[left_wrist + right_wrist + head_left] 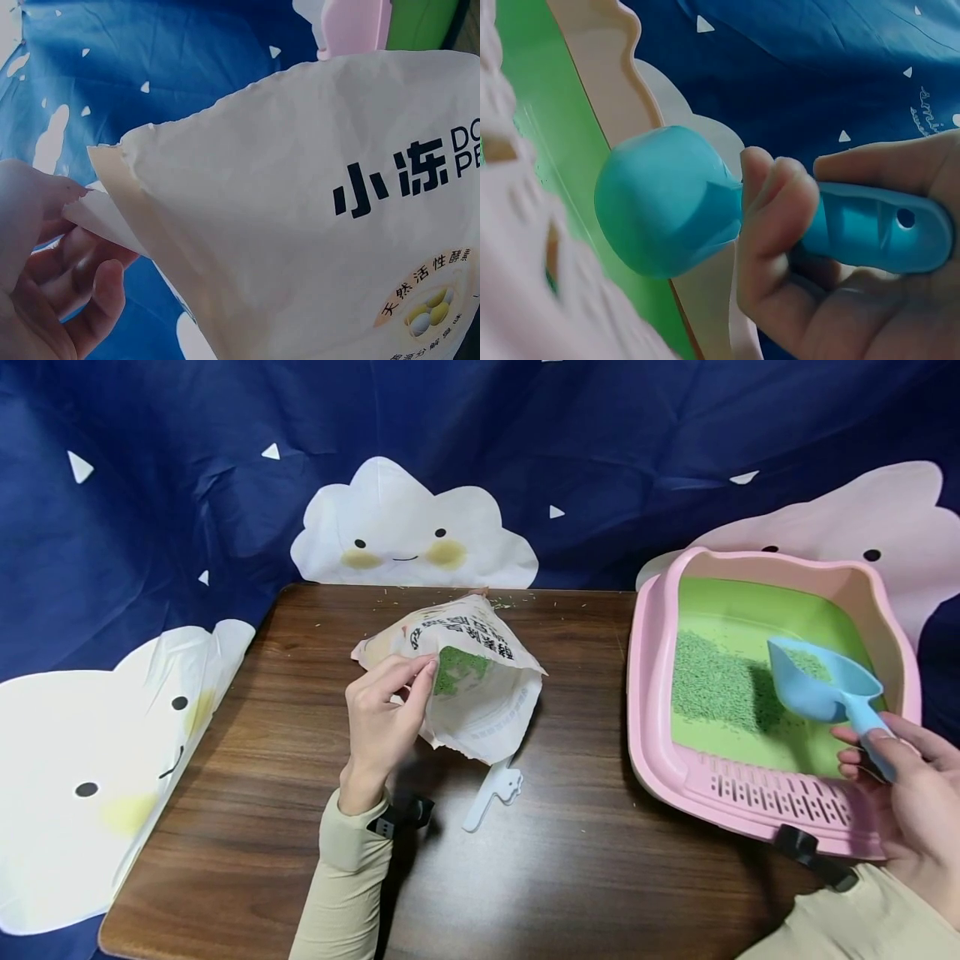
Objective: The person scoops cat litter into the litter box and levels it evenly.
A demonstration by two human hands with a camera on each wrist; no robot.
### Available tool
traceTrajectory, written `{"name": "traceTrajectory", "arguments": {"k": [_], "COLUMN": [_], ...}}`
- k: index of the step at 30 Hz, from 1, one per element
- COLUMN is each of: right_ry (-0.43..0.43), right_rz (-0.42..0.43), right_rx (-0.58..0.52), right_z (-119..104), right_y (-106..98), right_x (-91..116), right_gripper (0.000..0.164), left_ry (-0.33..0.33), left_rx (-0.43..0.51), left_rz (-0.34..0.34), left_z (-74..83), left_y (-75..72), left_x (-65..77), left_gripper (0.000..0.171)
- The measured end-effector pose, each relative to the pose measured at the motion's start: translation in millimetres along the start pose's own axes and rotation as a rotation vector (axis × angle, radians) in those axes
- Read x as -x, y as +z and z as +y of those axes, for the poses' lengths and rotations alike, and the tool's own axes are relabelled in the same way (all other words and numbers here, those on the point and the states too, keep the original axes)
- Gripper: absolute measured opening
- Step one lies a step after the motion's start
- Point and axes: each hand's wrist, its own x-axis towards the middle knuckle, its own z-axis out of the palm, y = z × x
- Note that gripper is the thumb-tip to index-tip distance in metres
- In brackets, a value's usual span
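Observation:
A paper bag of green cat litter pellets (517, 697) lies on the table with its mouth toward me. My left hand (386, 710) pinches the left edge of that mouth between thumb and fingers. In the left wrist view the bag's printed side (300, 202) fills much of the picture. Over at the right, my right hand (922, 802) grips the handle of a blue scoop (810, 689), which holds some green pellets. The scoop hangs over the pink litter box (647, 693), where a layer of green pellets (708, 685) covers part of the green floor.
A white flat strip with a cloud-shaped end (495, 789) lies on the wooden table (247, 793), partly under the bag's front edge. Loose pellets are scattered behind the bag. A dark blue cloth with cloud prints (600, 443) hangs behind the table.

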Motion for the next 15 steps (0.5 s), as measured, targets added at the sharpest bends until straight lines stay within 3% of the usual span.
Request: {"name": "traceTrajectory", "arguments": {"k": [15], "right_ry": [0.021], "right_rz": [-0.011], "right_rx": [0.02], "right_z": [0.2], "right_y": [-2.9], "right_x": [1.2], "right_gripper": [0.03], "left_ry": [-0.006], "left_rx": [-0.006], "left_rz": [0.001], "left_z": [0.1], "left_y": [0.3], "left_x": [0.1], "left_gripper": [0.01]}}
